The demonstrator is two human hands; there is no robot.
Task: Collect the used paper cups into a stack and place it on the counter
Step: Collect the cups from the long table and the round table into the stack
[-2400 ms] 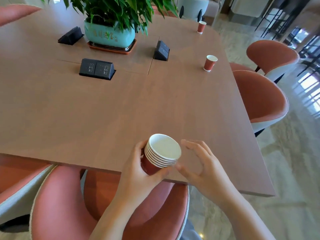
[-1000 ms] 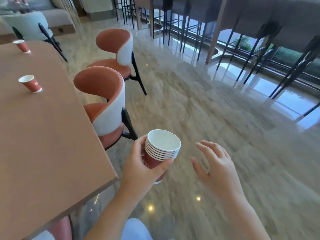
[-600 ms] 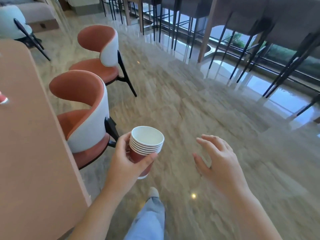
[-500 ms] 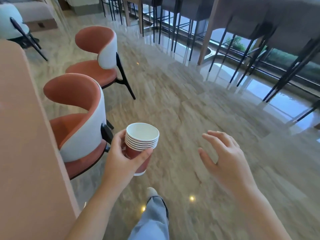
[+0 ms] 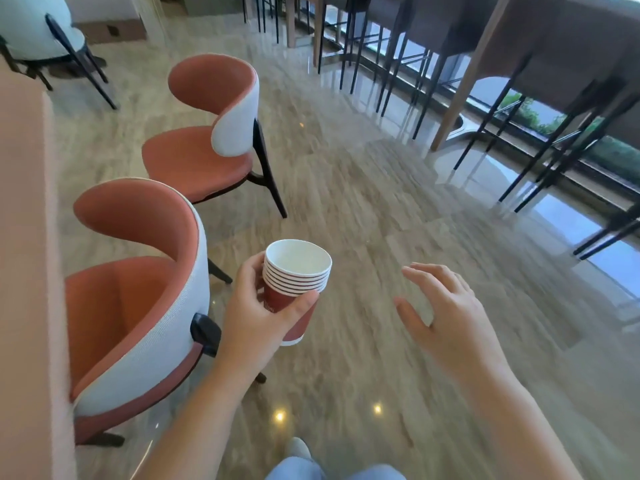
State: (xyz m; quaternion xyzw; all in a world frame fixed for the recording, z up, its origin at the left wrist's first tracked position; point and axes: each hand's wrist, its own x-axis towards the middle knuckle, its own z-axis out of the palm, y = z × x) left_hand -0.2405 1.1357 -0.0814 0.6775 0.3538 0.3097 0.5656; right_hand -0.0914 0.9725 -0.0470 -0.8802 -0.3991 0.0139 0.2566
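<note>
Your trouser leg (image 5: 301, 469) shows at the bottom edge, so you are likely on your feet over the floor (image 5: 381, 209). Just ahead, your left grip (image 5: 258, 317) wraps the stack of paper cups (image 5: 296, 275), thumb across the front wall and fingers behind, below the rims; roughly 6 rims show nested. You carry it upright, mouths up, likely so any dregs stay inside. It hangs above the floor, near the 1st chair (image 5: 138, 306), touching only your grip. Your right grip (image 5: 446, 317) is released, fingers loosely spread, holding nothing, probably free for another cup. The tabletop (image 5: 24, 237) edge runs along your left. Beyond the 2nd chair (image 5: 207, 143) stand tall stools (image 5: 398, 57) under a high ledge; whether that is the counter, I cannot tell.
</note>
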